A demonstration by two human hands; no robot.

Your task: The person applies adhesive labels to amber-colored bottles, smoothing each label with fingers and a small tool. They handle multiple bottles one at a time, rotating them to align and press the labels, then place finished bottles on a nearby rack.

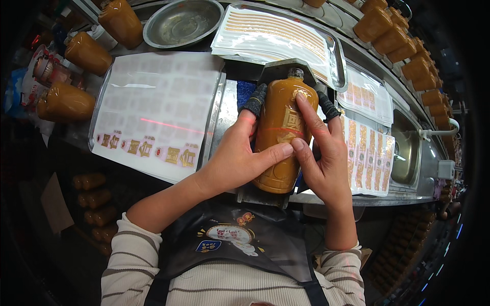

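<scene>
A glossy amber-brown bottle lies with its bare neck pointing away from me, against a dark angular support. Gold character decals run down its front. My left hand grips the left side, its thumb pressed across the lower decal. On the right side, my right hand holds the bottle too; its index fingertip touches the round upper emblem and its thumb rests near the lower decal. Dark knitted finger covers show on fingers of both hands. A red laser line crosses the bottle. The fingers underneath are hidden.
At left, a tray bears a decal sheet. Behind stand a metal basin and a tray of gold-striped sheets. More decal sheets lie right, beside a sink. Brown bottles line both sides.
</scene>
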